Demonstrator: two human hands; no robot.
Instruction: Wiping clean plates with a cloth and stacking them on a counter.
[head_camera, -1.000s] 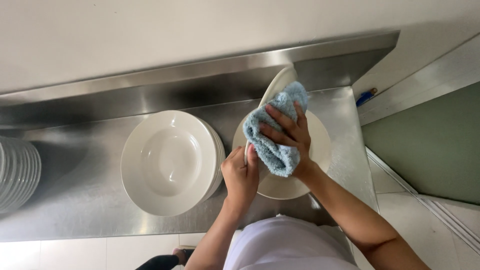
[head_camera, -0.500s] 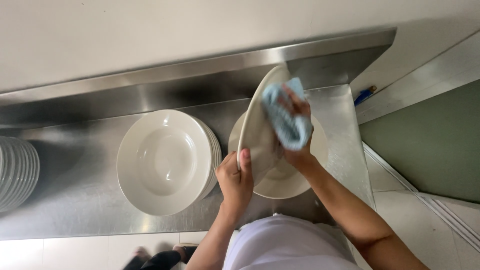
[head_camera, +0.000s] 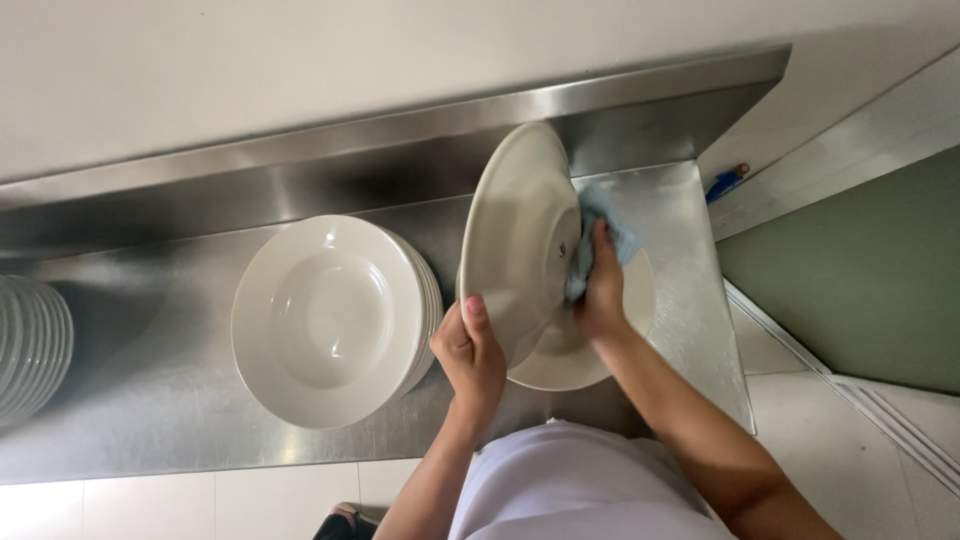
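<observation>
Plate (head_camera: 517, 240), white and deep, is tilted on edge above the steel table (head_camera: 150, 420), over the right stack (head_camera: 610, 350). Left hand (head_camera: 470, 355) pinches its near rim, thumb on the front. Right hand (head_camera: 600, 290) presses a light-blue cloth (head_camera: 600, 235) against the plate's underside, fingers closed on the cloth. Step in hand looks like wiping the back. Next, I judge, turning it calls for a firm rim grip. 1 taller stack (head_camera: 335, 315) sits left.

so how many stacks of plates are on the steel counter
3. One tall stack sits at centre-left, one is cut off at the left edge, and one lies under the tilted plate held by the left hand. More may sit out of frame.
</observation>
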